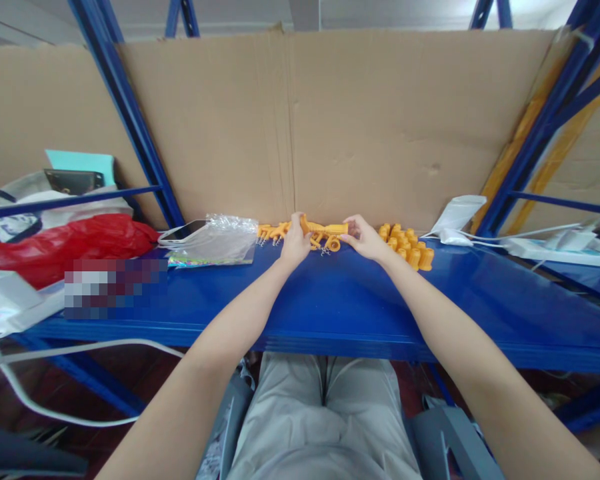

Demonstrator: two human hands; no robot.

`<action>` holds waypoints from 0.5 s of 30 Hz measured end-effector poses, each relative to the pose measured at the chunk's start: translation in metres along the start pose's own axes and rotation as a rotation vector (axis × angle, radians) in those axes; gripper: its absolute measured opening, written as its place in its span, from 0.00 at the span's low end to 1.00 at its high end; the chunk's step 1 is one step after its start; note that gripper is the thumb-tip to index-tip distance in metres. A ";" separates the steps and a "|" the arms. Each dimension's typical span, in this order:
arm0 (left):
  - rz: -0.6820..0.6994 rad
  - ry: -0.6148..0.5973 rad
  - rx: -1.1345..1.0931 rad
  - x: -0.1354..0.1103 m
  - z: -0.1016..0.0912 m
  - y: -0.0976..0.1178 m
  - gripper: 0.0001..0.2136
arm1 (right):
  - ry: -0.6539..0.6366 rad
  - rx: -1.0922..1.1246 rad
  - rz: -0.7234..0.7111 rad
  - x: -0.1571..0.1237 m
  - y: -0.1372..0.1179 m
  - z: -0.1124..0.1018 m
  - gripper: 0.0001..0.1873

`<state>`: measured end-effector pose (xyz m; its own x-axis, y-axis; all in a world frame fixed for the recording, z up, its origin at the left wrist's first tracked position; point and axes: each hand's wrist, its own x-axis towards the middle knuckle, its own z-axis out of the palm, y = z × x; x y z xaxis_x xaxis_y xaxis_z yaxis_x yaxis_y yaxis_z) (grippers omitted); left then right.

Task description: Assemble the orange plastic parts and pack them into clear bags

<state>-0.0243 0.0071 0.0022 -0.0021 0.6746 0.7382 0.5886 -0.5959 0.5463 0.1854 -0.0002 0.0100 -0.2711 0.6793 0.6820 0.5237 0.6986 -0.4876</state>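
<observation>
Both my hands reach to the back of a blue metal shelf (330,300). My left hand (295,243) and my right hand (363,237) are each closed on one end of a long orange plastic piece (325,229), held just above the shelf. Under and beside it lie more orange pieces with small metal hooks (273,232). A cluster of short orange cylindrical parts (407,248) sits right of my right hand.
A clear plastic bag (220,240) and a phone (183,231) lie left of the parts. Red bag (65,247) and white bags fill the left end. White cables and a power strip (555,248) lie at right. Cardboard (330,120) backs the shelf.
</observation>
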 end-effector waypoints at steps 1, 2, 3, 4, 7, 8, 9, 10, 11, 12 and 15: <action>-0.005 -0.001 -0.003 0.000 0.001 0.000 0.23 | -0.002 -0.076 -0.037 -0.001 0.000 -0.002 0.14; -0.012 -0.003 -0.009 0.000 0.002 -0.001 0.23 | -0.002 -0.148 -0.077 -0.002 -0.001 -0.004 0.15; -0.023 -0.004 -0.017 0.000 0.003 -0.001 0.23 | 0.002 -0.213 -0.117 -0.003 -0.002 -0.006 0.15; -0.040 -0.006 -0.028 0.000 0.004 -0.002 0.23 | 0.008 -0.267 -0.154 -0.004 -0.004 -0.008 0.15; -0.125 -0.020 -0.062 0.002 0.006 -0.007 0.23 | 0.054 -0.374 -0.215 -0.006 -0.006 -0.014 0.16; -0.152 -0.024 -0.072 0.002 0.006 -0.009 0.23 | 0.074 -0.399 -0.216 -0.006 -0.006 -0.016 0.17; -0.171 -0.025 -0.083 0.003 0.005 -0.011 0.23 | 0.092 -0.423 -0.210 -0.006 -0.005 -0.017 0.18; -0.178 -0.023 -0.094 0.003 0.005 -0.013 0.23 | 0.105 -0.446 -0.199 -0.006 -0.004 -0.019 0.19; -0.177 -0.020 -0.105 0.004 0.004 -0.015 0.23 | 0.109 -0.466 -0.184 -0.005 -0.004 -0.020 0.19; -0.172 -0.018 -0.115 0.004 0.003 -0.016 0.23 | 0.105 -0.484 -0.167 -0.005 -0.003 -0.021 0.19; -0.170 -0.022 -0.120 0.004 0.002 -0.016 0.23 | 0.073 -0.534 -0.116 -0.005 -0.005 -0.023 0.18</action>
<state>-0.0322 0.0200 -0.0046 -0.0750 0.7786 0.6231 0.4804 -0.5194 0.7068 0.2028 -0.0122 0.0209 -0.3049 0.5743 0.7598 0.8357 0.5440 -0.0759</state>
